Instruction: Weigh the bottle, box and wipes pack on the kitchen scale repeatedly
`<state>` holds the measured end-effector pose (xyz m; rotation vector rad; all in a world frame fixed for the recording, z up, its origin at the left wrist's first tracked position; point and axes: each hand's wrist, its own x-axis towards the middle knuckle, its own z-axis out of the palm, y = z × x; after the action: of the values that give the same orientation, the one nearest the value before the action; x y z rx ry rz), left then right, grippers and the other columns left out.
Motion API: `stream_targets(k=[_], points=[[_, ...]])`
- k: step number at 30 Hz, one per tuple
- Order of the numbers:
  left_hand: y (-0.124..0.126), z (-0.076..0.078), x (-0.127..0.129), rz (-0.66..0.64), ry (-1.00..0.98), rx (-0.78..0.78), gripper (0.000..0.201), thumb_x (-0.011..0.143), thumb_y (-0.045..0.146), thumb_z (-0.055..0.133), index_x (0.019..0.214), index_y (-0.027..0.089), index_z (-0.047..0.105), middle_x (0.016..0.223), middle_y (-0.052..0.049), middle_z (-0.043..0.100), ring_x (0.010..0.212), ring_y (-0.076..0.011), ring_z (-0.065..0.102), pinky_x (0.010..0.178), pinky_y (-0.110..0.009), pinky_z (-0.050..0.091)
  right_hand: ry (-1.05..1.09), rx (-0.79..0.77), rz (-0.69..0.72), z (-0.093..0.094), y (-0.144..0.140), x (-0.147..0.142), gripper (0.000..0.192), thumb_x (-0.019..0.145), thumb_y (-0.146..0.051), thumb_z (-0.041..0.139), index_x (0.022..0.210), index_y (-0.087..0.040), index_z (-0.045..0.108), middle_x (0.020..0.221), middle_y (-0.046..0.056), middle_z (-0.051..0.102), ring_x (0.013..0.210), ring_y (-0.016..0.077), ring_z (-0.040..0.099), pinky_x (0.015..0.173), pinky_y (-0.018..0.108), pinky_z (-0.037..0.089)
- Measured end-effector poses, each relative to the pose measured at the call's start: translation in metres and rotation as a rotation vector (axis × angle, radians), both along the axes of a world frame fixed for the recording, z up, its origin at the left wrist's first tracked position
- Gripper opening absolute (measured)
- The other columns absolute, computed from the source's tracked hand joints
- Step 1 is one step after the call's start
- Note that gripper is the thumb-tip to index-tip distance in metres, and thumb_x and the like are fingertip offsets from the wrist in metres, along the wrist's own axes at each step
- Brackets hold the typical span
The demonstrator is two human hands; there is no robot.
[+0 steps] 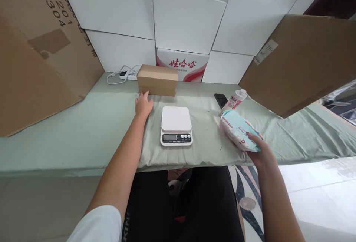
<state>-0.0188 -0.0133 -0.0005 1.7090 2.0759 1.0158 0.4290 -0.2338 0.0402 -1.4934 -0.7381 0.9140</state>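
Black trousers (214, 205) nearest. Right hand (258, 150) grips soft pack (239, 127) beside bottle (235, 101), thumb on top — light squeeze best, lest it crumple. Left hand (144, 103), fingers slightly spread, at box (157, 80), lower left corner — gentle touch suits.

The scale (176, 119) is on the counter (72, 134), small box (157, 82) behind and left, pack (237, 127) and bottle (235, 100) right.

Landmark: scale (176, 119). Cardboard sheet (41, 75) to its left: "201" and "304" legible. White carton (191, 64) behind it: red "娃哈哈" with ® mark. Trousers (147, 205) in front of it: "KIN", partly cut off. Soft pack (237, 129) to its right: print illegible.
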Motion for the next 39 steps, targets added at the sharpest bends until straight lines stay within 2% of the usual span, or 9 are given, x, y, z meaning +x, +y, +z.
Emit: stream_targets(k=[5, 9, 11, 13, 16, 20, 24, 31, 39], points=[[0.003, -0.001, -0.002, 0.003, -0.018, 0.024, 0.061, 0.093, 0.024, 0.051, 0.154, 0.019, 0.058, 0.168, -0.015, 0.05, 0.159, -0.0318, 0.043, 0.133, -0.053, 0.031, 0.225, 0.02, 0.184, 0.013, 0.009, -0.051, 0.038, 0.079, -0.055, 0.073, 0.11, -0.033, 0.072, 0.116, 0.009, 0.08, 0.103, 0.0394, 0.079, 0.08, 0.066, 0.067], [-0.004, 0.012, 0.004, -0.055, -0.26, 0.151, 0.052, 0.096, 0.03, 0.051, 0.144, 0.016, 0.065, 0.149, -0.016, 0.068, 0.143, -0.0284, 0.062, 0.126, -0.045, 0.044, 0.303, 0.134, 0.371, 0.023, 0.054, -0.1, 0.051, 0.077, -0.047, 0.078, 0.125, -0.035, 0.069, 0.126, 0.006, 0.078, 0.11, 0.0366, 0.078, 0.085, 0.061, 0.068], [-0.016, 0.024, 0.012, -0.228, -0.517, 0.155, 0.057, 0.101, 0.047, 0.049, 0.146, 0.015, 0.062, 0.14, -0.018, 0.074, 0.132, -0.0293, 0.071, 0.118, -0.046, 0.052, 0.276, 0.213, 0.438, 0.025, 0.086, -0.119, 0.055, 0.072, -0.044, 0.082, 0.124, -0.032, 0.069, 0.124, 0.006, 0.079, 0.111, 0.0348, 0.077, 0.089, 0.055, 0.068], [-0.031, 0.035, 0.022, -0.495, -0.744, 0.088, 0.077, 0.1, 0.072, 0.044, 0.155, 0.02, 0.054, 0.147, -0.018, 0.07, 0.134, -0.0319, 0.069, 0.115, -0.048, 0.054, 0.234, 0.288, 0.488, 0.022, 0.117, -0.132, 0.056, 0.067, -0.043, 0.086, 0.12, -0.029, 0.071, 0.119, 0.006, 0.08, 0.11, 0.0327, 0.077, 0.095, 0.05, 0.066], [-0.051, 0.044, 0.033, -0.746, -0.851, 0.061, 0.108, 0.079, 0.096, 0.054, 0.163, 0.028, 0.046, 0.167, -0.015, 0.051, 0.153, -0.0379, 0.051, 0.122, -0.05, 0.048, 0.102, 0.382, 0.588, 0.014, 0.151, -0.143, 0.067, 0.058, -0.043, 0.092, 0.119, -0.028, 0.072, 0.116, 0.006, 0.079, 0.111, 0.0321, 0.074, 0.099, 0.048, 0.062], [-0.058, 0.045, 0.03, -0.729, -0.8, 0.032, 0.125, 0.063, 0.091, 0.077, 0.165, 0.025, 0.044, 0.172, -0.016, 0.043, 0.16, -0.0458, 0.037, 0.125, -0.052, 0.045, -0.095, 0.432, 0.709, 0.005, 0.161, -0.149, 0.08, 0.055, -0.048, 0.096, 0.127, -0.028, 0.068, 0.128, 0.007, 0.073, 0.123, 0.0336, 0.068, 0.107, 0.049, 0.055], [-0.056, 0.042, 0.021, -0.739, -0.673, 0.048, 0.126, 0.061, 0.072, 0.093, 0.164, 0.017, 0.044, 0.167, -0.023, 0.048, 0.158, -0.0462, 0.04, 0.126, -0.053, 0.042, -0.243, 0.472, 0.797, 0.005, 0.155, -0.151, 0.084, 0.059, -0.053, 0.097, 0.131, -0.027, 0.063, 0.137, 0.009, 0.067, 0.13, 0.0351, 0.062, 0.112, 0.05, 0.052], [-0.07, 0.022, 0.014, -0.766, -0.576, 0.298, 0.125, 0.062, 0.076, 0.09, 0.162, 0.017, 0.044, 0.155, -0.025, 0.059, 0.146, -0.0442, 0.055, 0.118, -0.051, 0.05, -0.298, 0.599, 0.904, 0.006, 0.156, -0.153, 0.096, 0.058, -0.055, 0.098, 0.139, -0.026, 0.057, 0.137, 0.011, 0.065, 0.131, 0.0351, 0.061, 0.111, 0.048, 0.052], [-0.089, 0.0, 0.01, -0.71, -0.567, 0.295, 0.125, 0.064, 0.08, 0.087, 0.162, 0.016, 0.042, 0.158, -0.026, 0.055, 0.148, -0.0437, 0.054, 0.119, -0.051, 0.049, -0.327, 0.618, 1.002, 0.003, 0.156, -0.154, 0.094, 0.061, -0.054, 0.098, 0.141, -0.024, 0.057, 0.133, 0.011, 0.066, 0.122, 0.0329, 0.065, 0.103, 0.044, 0.055]])
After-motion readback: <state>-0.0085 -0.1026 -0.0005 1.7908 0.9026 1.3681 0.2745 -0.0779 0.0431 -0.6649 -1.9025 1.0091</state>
